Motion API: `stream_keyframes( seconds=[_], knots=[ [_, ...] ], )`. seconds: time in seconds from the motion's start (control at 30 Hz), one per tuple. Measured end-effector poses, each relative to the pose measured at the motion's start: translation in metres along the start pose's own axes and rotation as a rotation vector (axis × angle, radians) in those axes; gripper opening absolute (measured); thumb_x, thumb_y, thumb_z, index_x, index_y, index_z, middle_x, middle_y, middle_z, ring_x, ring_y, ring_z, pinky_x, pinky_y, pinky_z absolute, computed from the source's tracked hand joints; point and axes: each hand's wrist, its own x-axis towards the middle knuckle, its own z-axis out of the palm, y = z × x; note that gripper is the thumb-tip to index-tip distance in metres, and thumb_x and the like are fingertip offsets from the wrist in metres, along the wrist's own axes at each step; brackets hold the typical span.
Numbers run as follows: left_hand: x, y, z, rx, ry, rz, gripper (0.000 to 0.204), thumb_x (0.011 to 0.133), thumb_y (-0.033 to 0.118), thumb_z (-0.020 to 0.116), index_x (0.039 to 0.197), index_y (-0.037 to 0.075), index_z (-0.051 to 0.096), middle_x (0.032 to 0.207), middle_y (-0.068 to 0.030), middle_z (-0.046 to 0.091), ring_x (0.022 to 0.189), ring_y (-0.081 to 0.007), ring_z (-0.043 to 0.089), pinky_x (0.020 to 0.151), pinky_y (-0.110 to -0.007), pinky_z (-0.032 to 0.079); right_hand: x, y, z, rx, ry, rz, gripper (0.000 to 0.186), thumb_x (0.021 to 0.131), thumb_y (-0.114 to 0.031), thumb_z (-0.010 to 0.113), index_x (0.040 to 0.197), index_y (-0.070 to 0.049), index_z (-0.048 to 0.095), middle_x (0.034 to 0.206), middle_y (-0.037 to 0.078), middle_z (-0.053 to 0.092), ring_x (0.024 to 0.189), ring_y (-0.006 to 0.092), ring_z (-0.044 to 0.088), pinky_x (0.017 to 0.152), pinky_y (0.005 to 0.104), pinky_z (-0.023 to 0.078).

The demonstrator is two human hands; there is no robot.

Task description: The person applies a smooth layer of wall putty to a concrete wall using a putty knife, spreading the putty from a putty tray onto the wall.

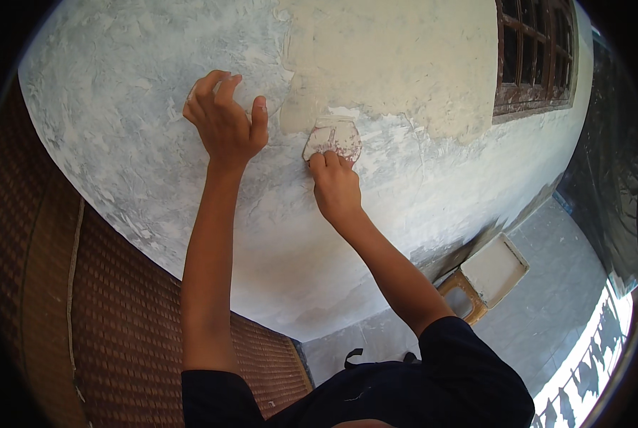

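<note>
My right hand (337, 187) grips a putty knife (342, 138) by its lower end. Its wide blade lies against the wall and is smeared with pale filler and reddish marks. The handle is mostly hidden in my fingers. To the left, my left hand (223, 123) is raised at the wall with fingers spread and slightly bent, holding nothing; whether its fingertips touch the surface I cannot tell. The wall (155, 78) is patchy grey-white with rough smears. A smoother cream coat (390, 64) covers its upper middle, and the blade sits at that coat's lower edge.
A brown-framed barred window (536, 60) is set in the wall at upper right. Below it, a shallow tray (495, 269) of pale filler rests by a yellowish stool (463, 298) on the tiled floor (558, 260). Brown woven matting (126, 307) stands left; dark sheeting (611, 157) hangs far right.
</note>
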Motion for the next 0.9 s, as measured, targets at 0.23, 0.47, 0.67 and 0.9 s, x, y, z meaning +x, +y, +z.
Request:
stream_keyframes(
  seconds=[0.23, 0.47, 0.67, 0.9],
  knots=[
    [-0.004, 0.000, 0.005, 0.034, -0.019, -0.005, 0.041, 0.089, 0.034, 0.051, 0.119, 0.008, 0.044, 0.118, -0.0133, 0.050, 0.112, -0.0280, 0.042, 0.095, -0.045, 0.025, -0.040, 0.013, -0.020, 0.037, -0.055, -0.029, 0.022, 0.062, 0.005, 0.062, 0.077, -0.007, 0.051, 0.076, 0.009, 0.053, 0.073, 0.0274, 0.060, 0.051, 0.0363, 0.050],
    [0.008, 0.004, 0.006, 0.007, -0.059, 0.023, 0.042, 0.088, 0.033, 0.054, 0.121, 0.009, 0.045, 0.120, -0.0124, 0.048, 0.113, -0.0285, 0.041, 0.094, -0.046, 0.025, 0.006, 0.017, -0.116, 0.283, 0.022, 0.065, 0.023, 0.061, 0.010, 0.057, 0.079, -0.002, 0.050, 0.075, 0.013, 0.052, 0.072, 0.0365, 0.054, 0.061, 0.0417, 0.045],
    [0.023, -0.002, 0.013, 0.045, -0.057, 0.106, 0.042, 0.088, 0.033, 0.054, 0.122, 0.010, 0.045, 0.121, -0.0117, 0.048, 0.114, -0.0284, 0.041, 0.094, -0.046, 0.025, 0.050, 0.036, -0.123, 0.541, 0.039, 0.254, 0.029, 0.074, 0.011, 0.052, 0.097, -0.002, 0.040, 0.087, 0.023, 0.061, 0.086, 0.0441, 0.060, 0.074, 0.0389, 0.049],
    [0.022, -0.001, 0.016, 0.048, -0.025, 0.099, 0.041, 0.088, 0.034, 0.054, 0.119, 0.010, 0.045, 0.118, -0.0108, 0.050, 0.111, -0.0279, 0.043, 0.093, -0.045, 0.027, 0.076, 0.046, -0.091, 0.628, 0.020, 0.153, 0.027, 0.075, 0.008, 0.052, 0.099, -0.002, 0.043, 0.086, 0.022, 0.062, 0.082, 0.0407, 0.063, 0.072, 0.0370, 0.049]
  ],
)
